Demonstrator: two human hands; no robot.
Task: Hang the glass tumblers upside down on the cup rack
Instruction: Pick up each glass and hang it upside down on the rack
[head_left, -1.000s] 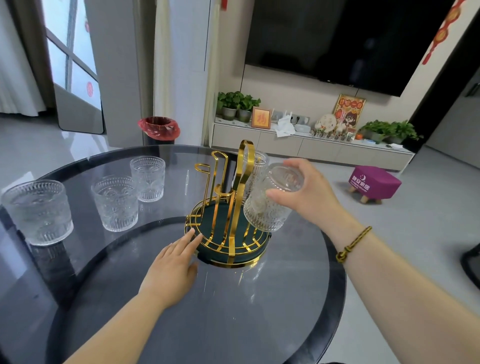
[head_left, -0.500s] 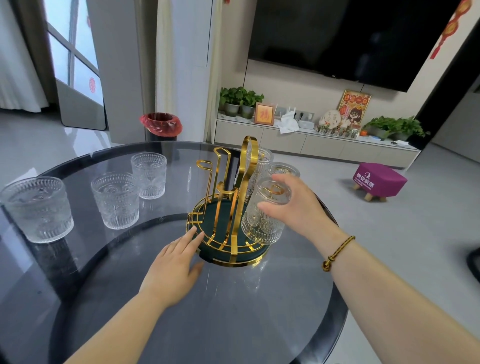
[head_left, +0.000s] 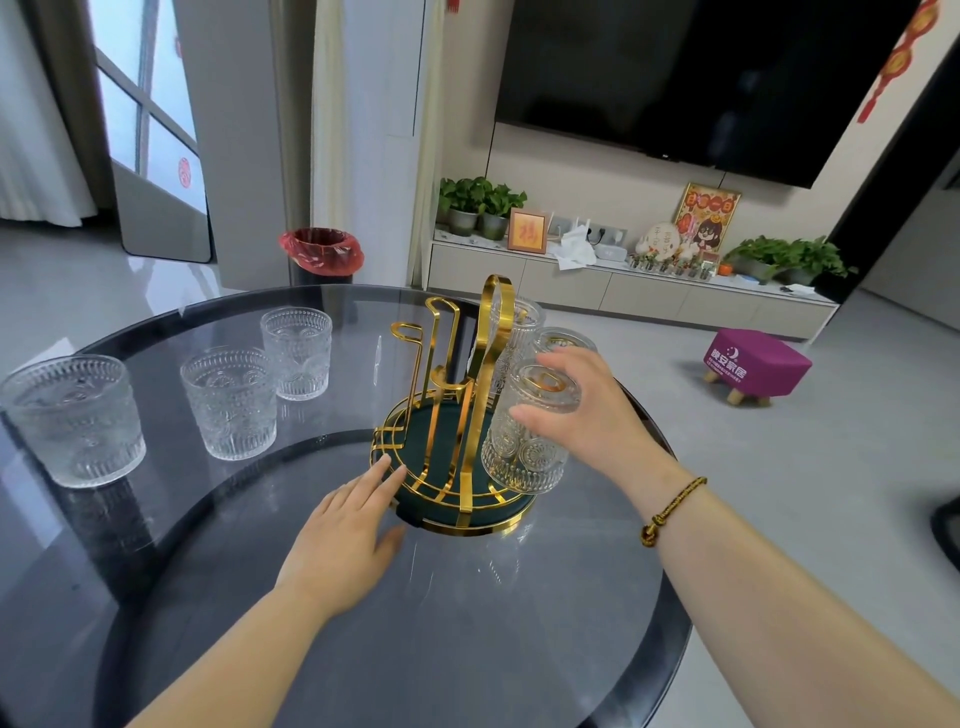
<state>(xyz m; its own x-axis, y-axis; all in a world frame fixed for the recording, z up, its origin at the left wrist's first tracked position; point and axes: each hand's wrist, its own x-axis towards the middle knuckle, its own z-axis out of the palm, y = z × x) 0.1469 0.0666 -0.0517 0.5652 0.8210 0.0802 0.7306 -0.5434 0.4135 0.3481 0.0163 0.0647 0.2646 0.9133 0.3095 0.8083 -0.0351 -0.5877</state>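
Observation:
A gold wire cup rack (head_left: 457, 415) with a dark green base stands mid-table. My right hand (head_left: 582, 415) grips an embossed glass tumbler (head_left: 524, 441), upside down, over a peg on the rack's right side. Two more tumblers hang inverted behind it, the nearer one (head_left: 563, 343) beside the farther one (head_left: 519, 322). My left hand (head_left: 348, 530) lies flat on the table, fingertips touching the rack's base rim. Three upright tumblers stand at the left: the near tumbler (head_left: 78, 421), the middle tumbler (head_left: 231, 402) and the far tumbler (head_left: 297, 352).
The round dark glass table (head_left: 467, 623) ends close behind and right of the rack. Beyond it stand a bin with a red liner (head_left: 322, 252), a low TV cabinet (head_left: 623, 291) and a purple stool (head_left: 756, 364) on the floor.
My right hand has lowered the inverted tumbler down over a peg on the rack's right side. My left hand has stayed at the base.

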